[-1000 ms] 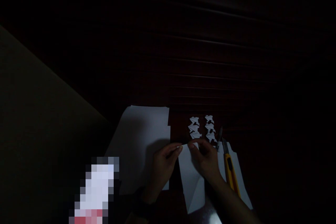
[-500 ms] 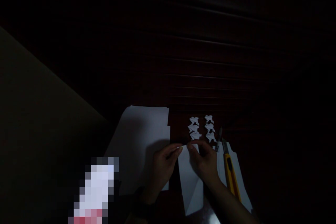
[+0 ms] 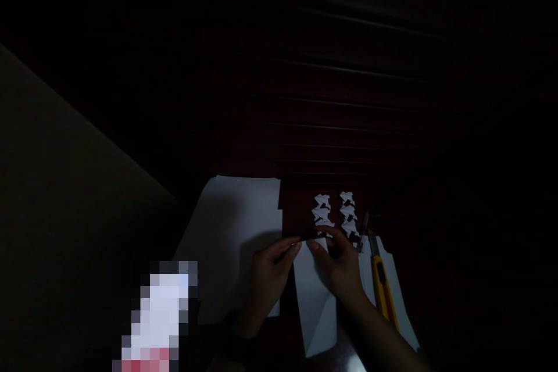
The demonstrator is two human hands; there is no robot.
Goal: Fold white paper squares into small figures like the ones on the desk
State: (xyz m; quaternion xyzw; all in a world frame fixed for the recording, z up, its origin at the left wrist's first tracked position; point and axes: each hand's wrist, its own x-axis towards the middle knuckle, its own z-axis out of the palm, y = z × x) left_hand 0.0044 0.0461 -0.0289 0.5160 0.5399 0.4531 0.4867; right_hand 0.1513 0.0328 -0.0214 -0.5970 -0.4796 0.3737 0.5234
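Observation:
A white sheet of paper (image 3: pixel 314 296) with a diagonal crease hangs between my hands, its far edge raised. My left hand (image 3: pixel 274 270) pinches the far left corner between thumb and fingers. At the same far edge, my right hand (image 3: pixel 342 267) has its thumb on the near face and its fingers curled over behind, holding the paper. Just beyond the hands lie two columns of small folded paper pieces, a left column (image 3: pixel 322 209) and a right column (image 3: pixel 347 211). The nearest pieces are partly covered by my right hand.
Left of my hands lies a stack of white paper (image 3: pixel 239 215). A yellow utility knife (image 3: pixel 382 288) rests on more white paper (image 3: pixel 399 288) at the right, with a pen-like tool (image 3: pixel 364 225) beside it. A pixelated patch (image 3: pixel 159 308) hides something at lower left. The scene is very dark.
The held paper has shifted slightly left with both hands. My right thumb has slid a little left along the far edge, and the right fingers have lifted slightly.

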